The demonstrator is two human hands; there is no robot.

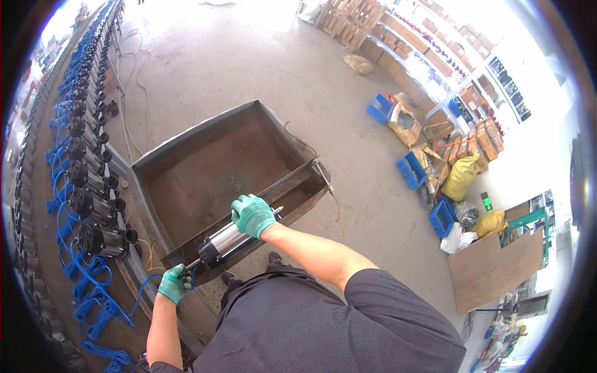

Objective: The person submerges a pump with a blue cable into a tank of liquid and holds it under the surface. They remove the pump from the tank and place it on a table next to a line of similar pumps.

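Note:
A submersible pump [229,240] with a shiny silver barrel and a black end lies slantwise along the near side of a metal tank [198,128] holding brownish water. My right hand [253,216], in a green glove, is closed over the barrel's upper right end. My left hand [175,283], also gloved in green, is closed just beyond the black end. A short, thin metal piece shows between that hand and the pump. What its fingers grip is partly hidden. A blue cable [144,291] runs close by the left hand.
To the left, a long row of similar black and silver pumps [102,241] stands with coiled blue cables [96,295]. Blue bins [411,170], cartons and a yellow sack [461,177] crowd the right side. A wooden pallet [350,22] leans at the back. Hoses trail over the floor.

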